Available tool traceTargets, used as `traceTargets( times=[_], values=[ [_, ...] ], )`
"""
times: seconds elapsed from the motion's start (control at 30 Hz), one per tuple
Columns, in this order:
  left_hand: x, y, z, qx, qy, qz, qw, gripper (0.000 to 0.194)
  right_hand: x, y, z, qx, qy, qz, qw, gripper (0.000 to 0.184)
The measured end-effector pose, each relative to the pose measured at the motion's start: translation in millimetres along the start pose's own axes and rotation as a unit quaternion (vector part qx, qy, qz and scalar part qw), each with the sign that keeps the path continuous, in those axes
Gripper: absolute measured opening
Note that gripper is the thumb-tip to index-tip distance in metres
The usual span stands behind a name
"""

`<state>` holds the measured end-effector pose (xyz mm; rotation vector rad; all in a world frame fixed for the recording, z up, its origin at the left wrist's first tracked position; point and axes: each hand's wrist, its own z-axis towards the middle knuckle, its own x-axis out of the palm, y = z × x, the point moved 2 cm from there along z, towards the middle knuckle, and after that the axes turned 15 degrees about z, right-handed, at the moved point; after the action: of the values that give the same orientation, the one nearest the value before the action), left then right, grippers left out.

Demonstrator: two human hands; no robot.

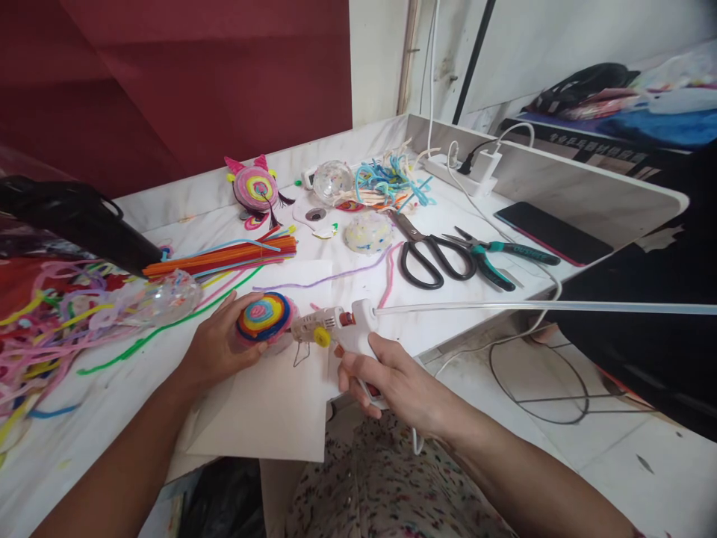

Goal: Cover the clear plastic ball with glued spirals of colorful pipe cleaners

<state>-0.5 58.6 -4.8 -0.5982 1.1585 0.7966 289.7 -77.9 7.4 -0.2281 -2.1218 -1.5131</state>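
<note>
My left hand [218, 336] is wrapped round a ball covered in coiled pipe cleaners [263, 317], with rings of pink, blue, yellow, orange and dark blue. In my right hand [386, 373] is a white hot glue gun [358, 329], its fingers closed about the handle. The gun's nozzle end points left and meets the ball's right side; whether it touches I cannot tell. A long clear glue stick [532, 305] juts from the gun's rear. Under the ball lies a sheet of cream paper [269, 418] at the table's front edge.
Loose pipe cleaners [61, 321] and an orange bundle [224, 256] lie left, near a black lamp-like arm [78, 224]. Scissors [431, 254], pliers [487, 258] and a phone [554, 232] lie right. Behind are a finished pink ornament [256, 187], clear domes [333, 181] and a power strip [464, 175].
</note>
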Motion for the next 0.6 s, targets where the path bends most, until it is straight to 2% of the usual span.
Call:
traceTargets(
  times=[0.33, 0.5, 0.6],
  values=[
    [3.9, 10, -3, 0.006, -0.012, 0.006, 1.0, 0.066, -10, 10, 6, -0.022, -0.026, -0.017, 0.999, 0.028],
    [3.2, 13, -5, 0.008, -0.002, 0.017, 1.0, 0.066, -15, 19, 11, -0.032, -0.041, -0.021, 0.998, 0.025],
    [3.2, 13, -5, 0.004, 0.008, 0.008, 1.0, 0.066, -19, 21, 10, -0.046, -0.028, -0.02, 0.998, 0.022]
  ],
)
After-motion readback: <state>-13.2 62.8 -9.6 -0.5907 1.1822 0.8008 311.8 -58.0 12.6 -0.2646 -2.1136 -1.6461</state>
